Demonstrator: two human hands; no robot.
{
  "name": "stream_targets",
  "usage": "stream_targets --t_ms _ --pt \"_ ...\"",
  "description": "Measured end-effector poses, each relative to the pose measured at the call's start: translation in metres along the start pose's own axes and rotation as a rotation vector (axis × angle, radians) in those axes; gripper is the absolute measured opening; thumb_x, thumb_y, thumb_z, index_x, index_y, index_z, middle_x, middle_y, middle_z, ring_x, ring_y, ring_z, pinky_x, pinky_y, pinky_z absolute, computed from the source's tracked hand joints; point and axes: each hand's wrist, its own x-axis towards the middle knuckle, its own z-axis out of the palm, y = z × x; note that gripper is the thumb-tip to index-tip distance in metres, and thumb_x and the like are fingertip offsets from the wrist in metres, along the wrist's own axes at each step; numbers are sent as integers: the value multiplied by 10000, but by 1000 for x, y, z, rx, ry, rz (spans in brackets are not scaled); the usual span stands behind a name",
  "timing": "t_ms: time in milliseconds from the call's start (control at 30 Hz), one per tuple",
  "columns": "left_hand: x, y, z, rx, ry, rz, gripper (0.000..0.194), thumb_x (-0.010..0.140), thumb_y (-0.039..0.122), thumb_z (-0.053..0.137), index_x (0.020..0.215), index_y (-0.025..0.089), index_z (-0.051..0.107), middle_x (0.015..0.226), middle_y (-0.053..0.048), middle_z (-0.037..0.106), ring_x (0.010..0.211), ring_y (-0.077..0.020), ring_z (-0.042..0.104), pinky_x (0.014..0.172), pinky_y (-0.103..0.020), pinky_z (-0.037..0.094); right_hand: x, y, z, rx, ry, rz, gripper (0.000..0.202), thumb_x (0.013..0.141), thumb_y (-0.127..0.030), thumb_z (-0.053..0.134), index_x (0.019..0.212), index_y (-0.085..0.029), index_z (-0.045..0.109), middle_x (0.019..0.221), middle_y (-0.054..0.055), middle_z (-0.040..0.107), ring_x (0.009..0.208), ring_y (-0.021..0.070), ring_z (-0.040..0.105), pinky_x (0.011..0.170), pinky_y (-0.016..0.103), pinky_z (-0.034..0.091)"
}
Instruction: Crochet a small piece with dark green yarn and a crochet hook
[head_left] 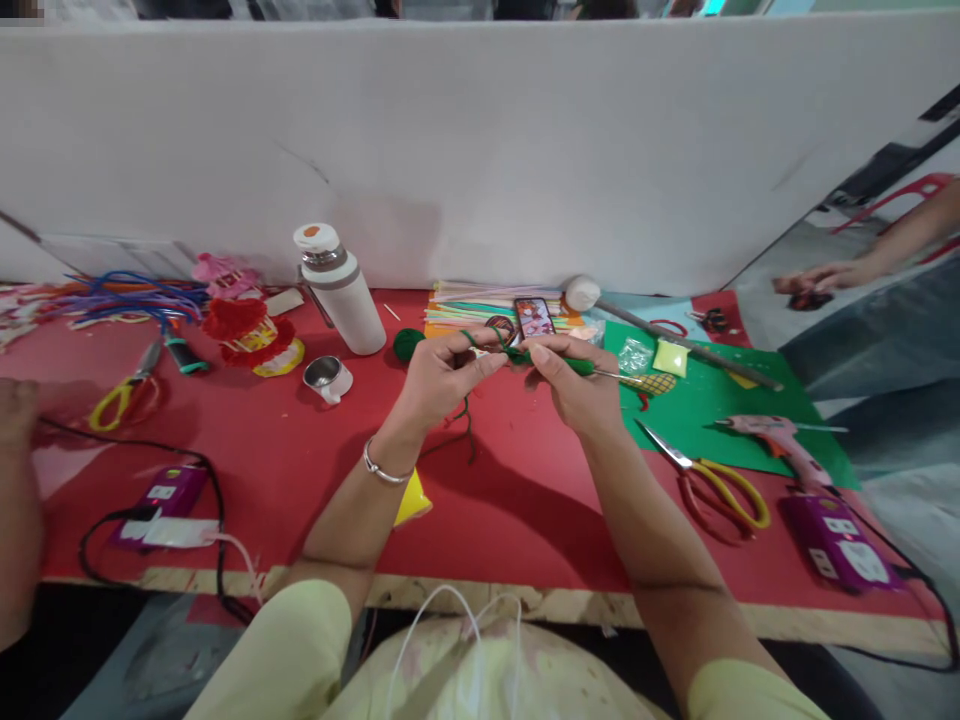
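My left hand (442, 380) pinches a small piece of green yarn work (516, 354), and a strand of the yarn runs over its fingers. In my right hand (581, 390), a crochet hook with a green handle (580, 367) is held between thumb and fingers, its metal shaft pointing out to the right. The fingertips of both hands nearly meet at the yarn work, which they partly hide. A green yarn ball (407, 345) lies just left of my left hand. Loose dark green yarn (470, 432) hangs below the hands against the red tabletop (517, 510).
A white thermos (346, 300) and its metal cup (327, 378) stand left. Behind my hands lies a phone (534, 317). Scissors (705, 480), a glue gun (780, 435) and a purple power strip (836, 540) are at right. Another person's arm (16, 500) rests at far left.
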Motion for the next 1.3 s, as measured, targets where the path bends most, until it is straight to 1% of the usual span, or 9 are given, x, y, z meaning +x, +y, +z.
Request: stream_targets --t_ms 100,200,333,533,667,800,933,1133,1300 --pt "0 0 1 41 53 13 234 760 301 890 968 194 865 876 -57 798 682 -149 638 647 -291 519 -1 -2 1 -77 35 -25 201 884 -482 809 959 -300 844 836 4 794 684 168 706 611 327 631" --pt "1 -1 3 30 102 9 198 755 294 888 926 197 866 863 -59 797 683 -146 626 626 -280 496 -1 -1 0 -72 45 -37 200 903 -486 791 964 -303 844 844 2 793 677 162 709 623 323 635" --pt "1 -2 2 -25 100 -14 185 730 288 911 890 207 868 833 -39 784 630 -113 579 595 -266 472 0 4 -2 -4 -40 -32 199 936 -473 756 997 -305 844 886 2 794 716 157 732 601 293 648" --pt "1 -3 -3 -135 44 -34 186 727 306 930 884 225 870 810 -35 787 751 -153 678 705 -290 555 1 10 -6 -8 -128 -121 178 837 -373 875 985 -281 832 923 7 792 738 145 731 591 265 656" --pt "2 -5 -4 -150 25 -47 194 722 309 937 883 224 870 838 -49 803 813 -184 719 756 -318 590 -2 7 -4 -71 -127 -247 150 916 -340 797 1061 -329 834 1051 22 810 798 162 749 592 283 655" --pt "3 -3 -4 -164 1 -73 255 695 289 943 925 205 870 948 -81 826 873 -205 736 782 -328 599 -3 6 -4 -206 -109 -320 180 957 -329 752 1114 -361 834 1014 18 825 852 189 771 727 346 671" --pt "2 -1 -5 -81 35 -37 228 696 267 929 900 195 859 841 -59 801 764 -174 698 704 -301 574 -2 8 -5 -205 -101 -300 182 952 -352 758 1118 -368 831 1028 6 831 875 194 781 792 367 664" --pt "0 4 -6 113 54 44 173 757 262 872 910 184 850 818 -56 793 698 -147 645 640 -273 520 -1 10 -3 -107 -23 -150 168 935 -437 768 1041 -331 845 922 -4 830 684 167 755 684 340 648" --pt "0 5 -8 215 53 97 163 785 287 847 907 179 838 812 -48 789 637 -123 597 585 -253 485 1 17 -3 10 -6 -65 186 916 -477 781 999 -325 849 862 -12 822 654 170 758 648 336 654"
